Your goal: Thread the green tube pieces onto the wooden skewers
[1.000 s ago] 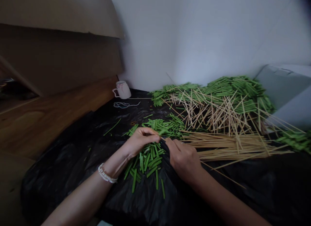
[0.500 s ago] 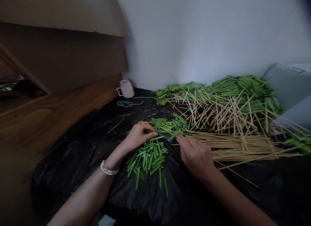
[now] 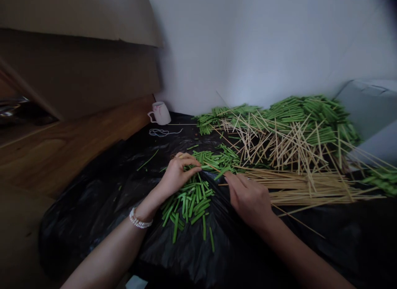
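Observation:
My left hand (image 3: pixel 182 169), with a beaded bracelet (image 3: pixel 140 218) on its wrist, is pinched closed at the near side of a small heap of cut green bean pieces (image 3: pixel 217 158). What lies between its fingertips is too small to make out. To its right, my right hand (image 3: pixel 249 196) is closed around a thin bamboo skewer (image 3: pixel 212 167), which points up and left toward my left fingertips. Green bean pieces (image 3: pixel 223 172) sit on the skewer close to the right fingers. Below my left hand, loose cut green beans (image 3: pixel 192 204) lie spread over black plastic (image 3: pixel 186 262).
Unused skewers (image 3: pixel 297 183) lie in a row at the right. Behind them, filled skewers form a green pile (image 3: pixel 307 111) with bare ends crossing. A white mug (image 3: pixel 161 113) and a tangled string (image 3: pixel 159 133) are at the back left. A cardboard box (image 3: pixel 93 65) stands left.
My left fingertips have shifted slightly up and to the right, closer to the skewer's tip. A green bean piece below the left thumb no longer shows clearly. My right hand has hardly moved.

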Demonstrator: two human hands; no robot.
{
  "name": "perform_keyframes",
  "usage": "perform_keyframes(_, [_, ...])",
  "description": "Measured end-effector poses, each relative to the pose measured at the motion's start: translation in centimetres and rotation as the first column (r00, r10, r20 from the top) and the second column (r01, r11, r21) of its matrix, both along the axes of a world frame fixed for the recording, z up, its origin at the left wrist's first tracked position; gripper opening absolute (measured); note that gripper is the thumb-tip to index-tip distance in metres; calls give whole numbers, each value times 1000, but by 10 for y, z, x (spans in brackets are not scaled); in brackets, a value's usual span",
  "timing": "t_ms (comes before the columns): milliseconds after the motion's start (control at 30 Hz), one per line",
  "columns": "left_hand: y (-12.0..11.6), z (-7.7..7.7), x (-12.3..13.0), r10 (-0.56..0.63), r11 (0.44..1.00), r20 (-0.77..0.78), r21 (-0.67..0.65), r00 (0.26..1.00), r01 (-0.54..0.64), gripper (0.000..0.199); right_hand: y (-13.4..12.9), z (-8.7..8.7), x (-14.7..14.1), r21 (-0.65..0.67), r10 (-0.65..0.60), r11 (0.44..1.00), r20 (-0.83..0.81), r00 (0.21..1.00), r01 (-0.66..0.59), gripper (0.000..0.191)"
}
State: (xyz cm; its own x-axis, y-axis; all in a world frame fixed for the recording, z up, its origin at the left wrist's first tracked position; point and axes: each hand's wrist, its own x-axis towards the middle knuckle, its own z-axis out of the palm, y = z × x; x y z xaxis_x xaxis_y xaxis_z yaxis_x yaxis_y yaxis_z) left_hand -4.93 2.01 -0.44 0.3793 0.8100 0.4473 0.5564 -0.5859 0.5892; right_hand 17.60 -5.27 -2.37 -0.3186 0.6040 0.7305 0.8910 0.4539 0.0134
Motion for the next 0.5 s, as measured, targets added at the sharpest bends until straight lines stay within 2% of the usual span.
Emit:
perform_keyframes(100, [-1, 4, 0, 81, 984, 249, -175, 965, -37, 15, -1, 0, -1, 5, 15, 1000, -18, 1000, -15, 24])
perform_keyframes(233, [-3, 2, 2, 154, 899, 466, -431, 871, 72, 21, -2, -1, -2, -3, 47, 999, -21, 999, -47, 26])
perform_keyframes(367, [-3, -3, 4, 163, 835, 606, -505, 778, 218, 21, -2, 0, -2, 9, 53, 999, -17, 998, -53, 26])
perform_keyframes(500, [-3, -5, 5, 174, 808, 669, -516, 722, 284, 20, -3, 1, -3, 18, 49, 999, -10, 999, -49, 27])
